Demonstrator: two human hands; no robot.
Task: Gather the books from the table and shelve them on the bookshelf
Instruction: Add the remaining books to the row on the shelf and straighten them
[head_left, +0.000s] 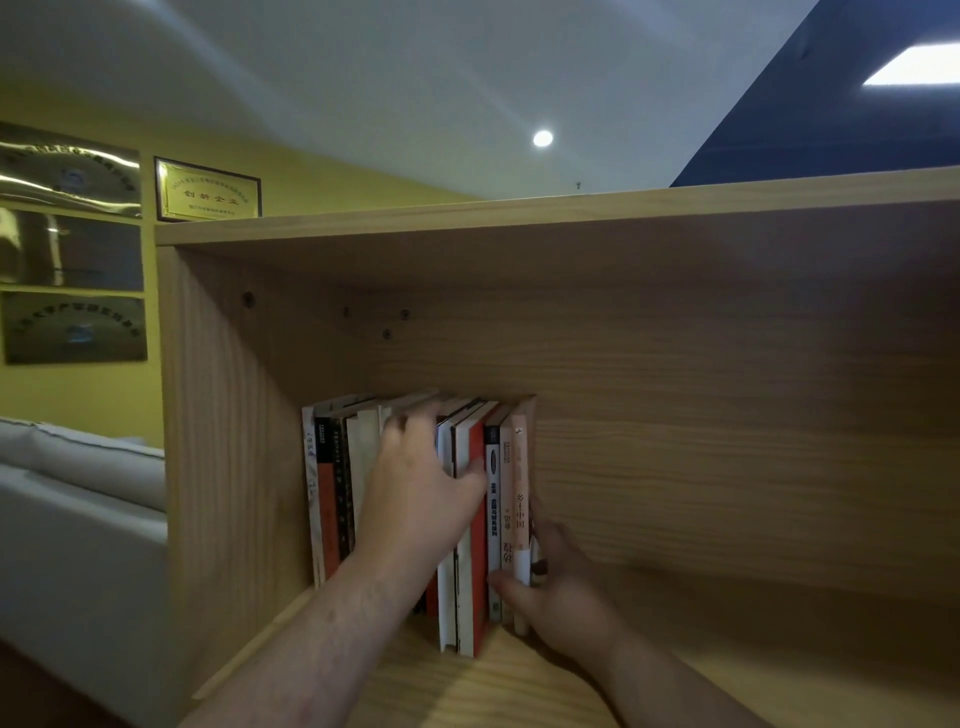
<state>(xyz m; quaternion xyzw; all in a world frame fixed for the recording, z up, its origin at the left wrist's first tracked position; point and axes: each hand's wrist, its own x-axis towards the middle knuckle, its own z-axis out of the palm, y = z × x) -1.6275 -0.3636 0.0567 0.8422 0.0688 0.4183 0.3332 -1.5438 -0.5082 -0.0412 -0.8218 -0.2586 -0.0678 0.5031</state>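
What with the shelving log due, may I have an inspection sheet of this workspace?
Surface: light wooden shelf board inside a bookshelf compartment.
Job's things: books stand upright in a row at the compartment's left; a red-spined book and its white neighbours jut forward.
Clutter: nothing seen.
Hands: left hand grips the row's middle, fingers curled over the top edges; right hand grips the right-end books low down.
Cables: nothing seen.
Surroundings: yellow wall, framed plaques, grey sofa, ceiling light.
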